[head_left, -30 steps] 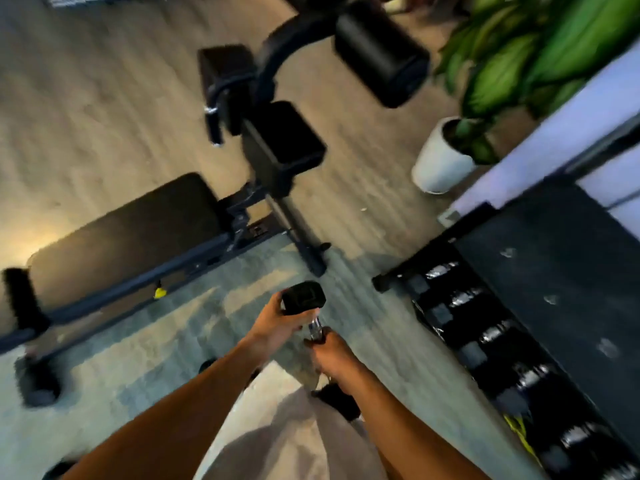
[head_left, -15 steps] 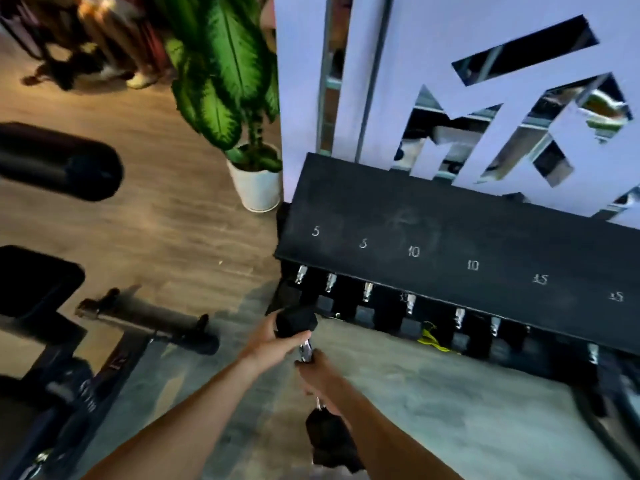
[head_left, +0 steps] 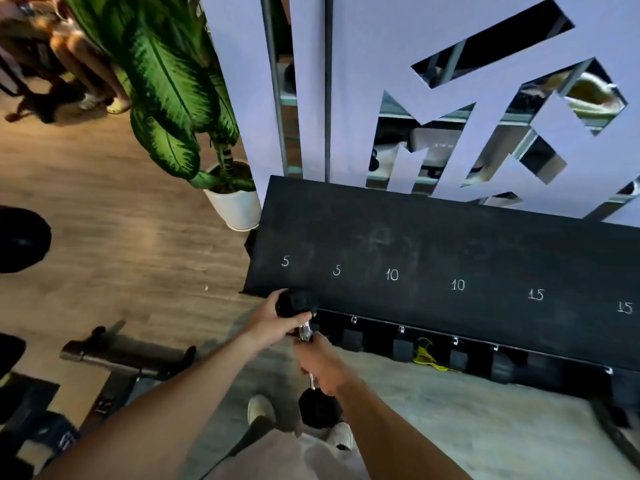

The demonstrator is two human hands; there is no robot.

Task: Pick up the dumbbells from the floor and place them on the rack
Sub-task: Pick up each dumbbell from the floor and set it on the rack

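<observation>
I carry one black hex dumbbell [head_left: 317,408] with a chrome handle, held lengthwise in front of me. My left hand [head_left: 273,320] cups its far head, which hovers at the front left corner of the black rack [head_left: 433,244], just below the first chalked "5". My right hand [head_left: 320,363] grips the chrome handle, and the near head hangs above my shoes. The rack's top shelf is bare and marked 5, 5, 10, 10, 15, 15. Under that shelf, several dumbbells [head_left: 401,341] sit in a row on a lower tier, mostly in shadow.
A potted plant in a white pot [head_left: 235,209] stands by the rack's left end. A black weight bench frame [head_left: 128,355] lies on the floor to my left. Behind the rack rises a pale cut-out wall panel [head_left: 381,64]. Other people's legs [head_left: 86,74] show at the far left.
I have turned from the bench toward the rack and come closer. The dumbbell, held in both hands throughout, now reaches the rack's front left corner.
</observation>
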